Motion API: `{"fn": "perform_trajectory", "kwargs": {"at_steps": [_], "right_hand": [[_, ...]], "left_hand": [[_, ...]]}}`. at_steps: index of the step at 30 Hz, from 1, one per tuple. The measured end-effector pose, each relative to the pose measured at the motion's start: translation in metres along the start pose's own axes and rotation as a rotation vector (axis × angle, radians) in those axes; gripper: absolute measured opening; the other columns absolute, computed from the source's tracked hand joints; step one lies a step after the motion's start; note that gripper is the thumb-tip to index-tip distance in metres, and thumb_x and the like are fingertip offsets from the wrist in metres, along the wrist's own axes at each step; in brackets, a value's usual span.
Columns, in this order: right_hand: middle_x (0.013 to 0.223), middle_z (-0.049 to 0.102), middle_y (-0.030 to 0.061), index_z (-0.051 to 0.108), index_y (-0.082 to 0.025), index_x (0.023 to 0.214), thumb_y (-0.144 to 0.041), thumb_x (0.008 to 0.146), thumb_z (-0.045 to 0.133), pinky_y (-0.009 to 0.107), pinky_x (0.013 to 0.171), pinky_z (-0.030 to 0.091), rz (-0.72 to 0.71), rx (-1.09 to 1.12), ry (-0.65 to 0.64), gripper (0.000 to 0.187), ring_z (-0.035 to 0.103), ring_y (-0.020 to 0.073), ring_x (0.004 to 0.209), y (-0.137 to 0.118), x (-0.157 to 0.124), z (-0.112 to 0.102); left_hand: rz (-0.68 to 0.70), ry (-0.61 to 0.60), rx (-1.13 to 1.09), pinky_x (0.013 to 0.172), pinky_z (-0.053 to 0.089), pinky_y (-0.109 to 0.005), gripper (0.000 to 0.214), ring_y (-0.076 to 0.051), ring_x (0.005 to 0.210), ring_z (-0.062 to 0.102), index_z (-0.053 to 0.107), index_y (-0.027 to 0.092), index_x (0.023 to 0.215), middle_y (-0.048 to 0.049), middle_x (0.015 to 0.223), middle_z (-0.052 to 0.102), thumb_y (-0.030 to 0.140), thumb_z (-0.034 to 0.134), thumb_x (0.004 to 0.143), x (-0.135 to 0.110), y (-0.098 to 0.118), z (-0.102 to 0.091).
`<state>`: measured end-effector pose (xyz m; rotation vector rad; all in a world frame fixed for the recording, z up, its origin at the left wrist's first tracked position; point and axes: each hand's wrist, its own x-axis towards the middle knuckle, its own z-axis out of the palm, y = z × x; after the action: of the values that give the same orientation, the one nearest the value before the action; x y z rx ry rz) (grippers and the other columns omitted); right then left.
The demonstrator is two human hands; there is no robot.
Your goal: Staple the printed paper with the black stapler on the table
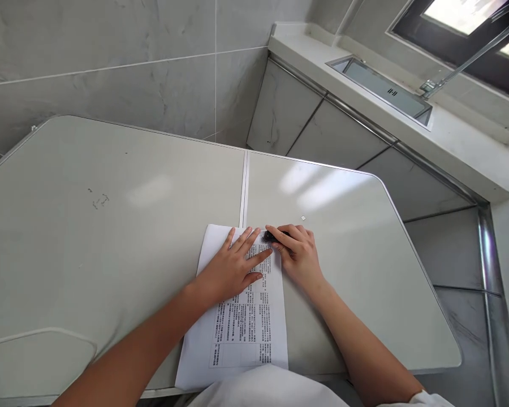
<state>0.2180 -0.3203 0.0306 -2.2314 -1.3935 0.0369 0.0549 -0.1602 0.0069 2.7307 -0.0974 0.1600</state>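
A printed sheet of paper lies on the pale folding table, its near edge at the table's front. My left hand lies flat on the upper part of the sheet, fingers spread. My right hand rests at the sheet's top right corner, its fingers closed over a small black object, possibly a stapler or stamp, pressed onto the paper. Both forearms reach in from the bottom of the view.
A small white scrap lies on the table beyond my right hand. A seam runs down the table's middle. Behind stands a counter with a steel sink and tap, and tiled walls.
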Motion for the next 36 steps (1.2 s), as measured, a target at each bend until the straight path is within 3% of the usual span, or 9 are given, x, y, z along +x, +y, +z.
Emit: {"fn": "perform_trajectory", "kwargs": {"at_steps": [5,9,16,23,31,33,36], "right_hand": [[0.109,0.069,0.0060,0.052,-0.045,0.149,-0.022,0.104,0.046,0.047,0.092,0.037,-0.027,-0.096,-0.044,0.051,0.056,0.0250,0.095,-0.009,0.005,-0.001],[0.108,0.068,0.0057,0.055,-0.043,0.147,-0.015,0.100,0.049,0.045,0.093,0.032,-0.014,-0.135,-0.075,0.055,0.053,0.0243,0.097,-0.012,0.009,-0.003],[0.112,0.067,0.0050,0.066,-0.038,0.133,-0.027,0.102,0.055,0.041,0.092,0.027,-0.005,-0.134,-0.121,0.035,0.049,0.0236,0.104,-0.011,0.017,-0.009],[0.116,0.065,0.0053,0.066,-0.037,0.130,-0.026,0.103,0.052,0.043,0.094,0.027,0.048,-0.225,-0.111,0.033,0.047,0.0246,0.108,-0.018,0.019,-0.008],[0.128,0.059,0.0061,0.064,-0.037,0.131,-0.024,0.102,0.049,0.053,0.104,0.029,-0.017,-0.361,-0.130,0.035,0.048,0.0286,0.115,-0.025,0.020,-0.010],[0.137,0.055,0.0060,0.061,-0.038,0.135,-0.023,0.103,0.048,0.055,0.108,0.028,-0.018,-0.384,-0.125,0.037,0.046,0.0291,0.122,-0.024,0.020,-0.009],[0.140,0.054,0.0046,0.058,-0.039,0.139,-0.022,0.103,0.050,0.055,0.112,0.026,-0.023,-0.388,-0.135,0.041,0.045,0.0282,0.128,-0.020,0.020,-0.008]], "left_hand": [[0.004,0.009,0.001,0.127,0.014,-0.064,0.058,-0.033,0.160,0.013,0.034,0.037,0.160,-0.0063,0.174,0.011,0.044,0.049,0.104,0.000,-0.001,-0.001],[0.029,0.012,0.027,0.125,0.017,-0.066,0.058,-0.035,0.159,0.015,0.034,0.036,0.160,-0.0093,0.174,0.011,0.043,0.048,0.105,0.000,-0.007,0.000],[0.062,0.007,0.086,0.123,0.018,-0.067,0.053,-0.037,0.157,0.021,0.046,0.033,0.155,-0.0128,0.171,0.023,0.043,0.049,0.104,0.004,-0.014,-0.001],[0.076,0.005,0.119,0.122,0.021,-0.068,0.053,-0.037,0.157,0.022,0.046,0.033,0.155,-0.0129,0.170,0.026,0.042,0.046,0.103,0.009,-0.018,-0.003],[0.083,-0.008,0.124,0.122,0.020,-0.068,0.054,-0.039,0.156,0.023,0.050,0.028,0.153,-0.0140,0.171,0.022,0.042,0.043,0.102,0.011,-0.023,-0.005],[0.077,-0.002,0.120,0.121,0.022,-0.069,0.056,-0.040,0.156,0.023,0.046,0.031,0.156,-0.0118,0.170,0.024,0.041,0.044,0.101,0.013,-0.023,-0.006],[0.051,0.008,0.107,0.120,0.024,-0.070,0.061,-0.038,0.156,0.026,0.029,0.047,0.160,-0.0040,0.171,0.026,0.041,0.043,0.101,0.015,-0.020,-0.010]]}}
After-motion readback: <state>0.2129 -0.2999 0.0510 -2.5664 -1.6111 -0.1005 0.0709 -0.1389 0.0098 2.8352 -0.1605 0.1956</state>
